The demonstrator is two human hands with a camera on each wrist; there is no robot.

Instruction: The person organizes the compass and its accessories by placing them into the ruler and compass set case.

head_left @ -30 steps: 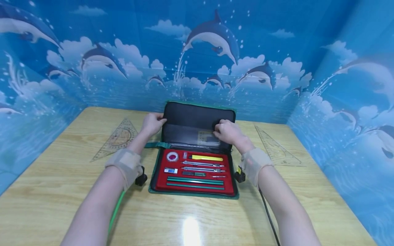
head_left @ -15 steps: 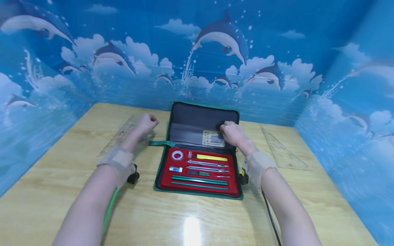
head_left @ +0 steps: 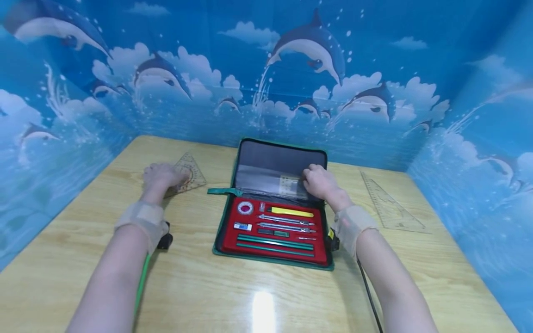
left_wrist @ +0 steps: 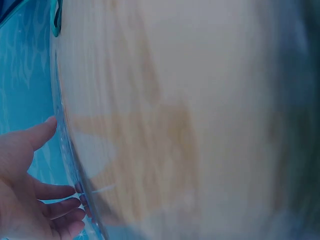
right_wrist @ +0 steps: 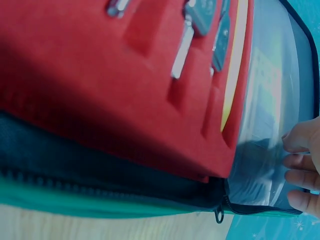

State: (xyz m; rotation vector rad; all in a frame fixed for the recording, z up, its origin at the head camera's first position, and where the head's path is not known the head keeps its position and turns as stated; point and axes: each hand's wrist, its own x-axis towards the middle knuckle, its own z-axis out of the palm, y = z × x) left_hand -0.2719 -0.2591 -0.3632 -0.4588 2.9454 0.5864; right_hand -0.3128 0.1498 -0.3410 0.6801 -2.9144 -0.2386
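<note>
Clear triangle (head_left: 196,178), partly hidden.

Covers part of a clear set square (head_left: 196,176) with the left hand (head_left: 163,176), at ten o'clock from the open case (head_left: 230,245). Rests the right hand (head_left: 320,181) against the raised lid (head_left: 270,159) at two. Shows a second set square (head_left: 390,211) at three.
</note>
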